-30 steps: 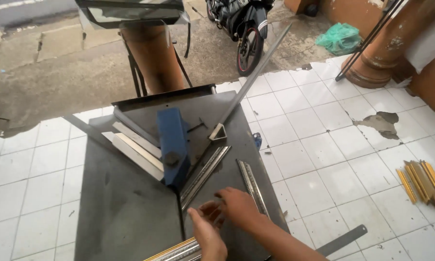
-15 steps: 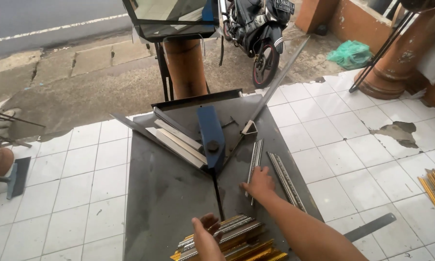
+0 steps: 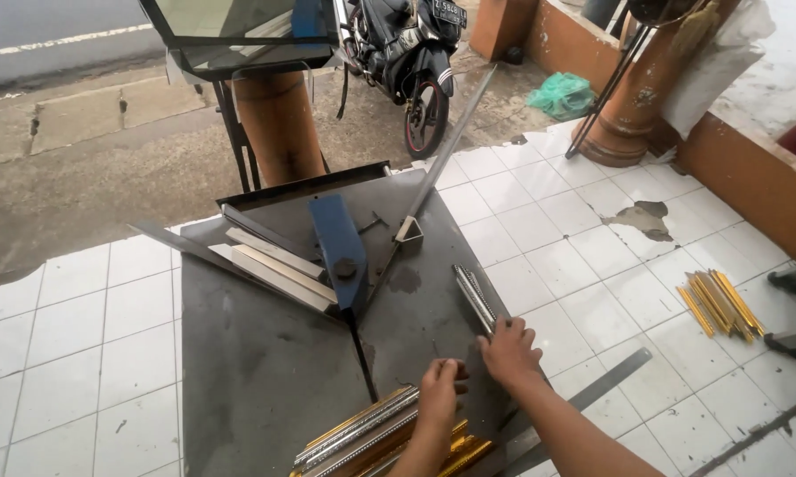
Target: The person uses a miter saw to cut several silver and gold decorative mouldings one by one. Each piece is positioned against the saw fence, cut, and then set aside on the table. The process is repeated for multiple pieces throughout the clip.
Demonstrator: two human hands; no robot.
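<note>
— Grey steel covers the whole desk [image 3: 265,380]. Where is the right hand [image 3: 507,351]?

— At the desk's right edge, lying on the near end of a pair of silver ribbed strips [image 3: 474,296]. Its grip is loosely curled, fingers [image 3: 497,328] bent over the strips' end rather than clamped; whether they truly pinch the metal I cannot tell.

— And the left hand [image 3: 439,395]?

— Just beside the right one, a little nearer the person. Its fingers are folded down, touching the top end of a bundle of gold and silver moulding strips [image 3: 380,435] that lies at the desk's near edge. The grip looks half closed, resting on the bundle; I cannot tell whether it holds any one piece.

— What lies beyond the hands?

— A blue lever-arm cutter [image 3: 338,247] stands mid-desk, with pale flat bars [image 3: 274,265] fanned out to its left and a long grey profile [image 3: 442,150] slanting up to the right. On the white tiled floor [image 3: 575,256], well apart to the right, lies a small heap of yellow strips [image 3: 720,302]. A motorcycle [image 3: 411,53] stands behind.
</note>
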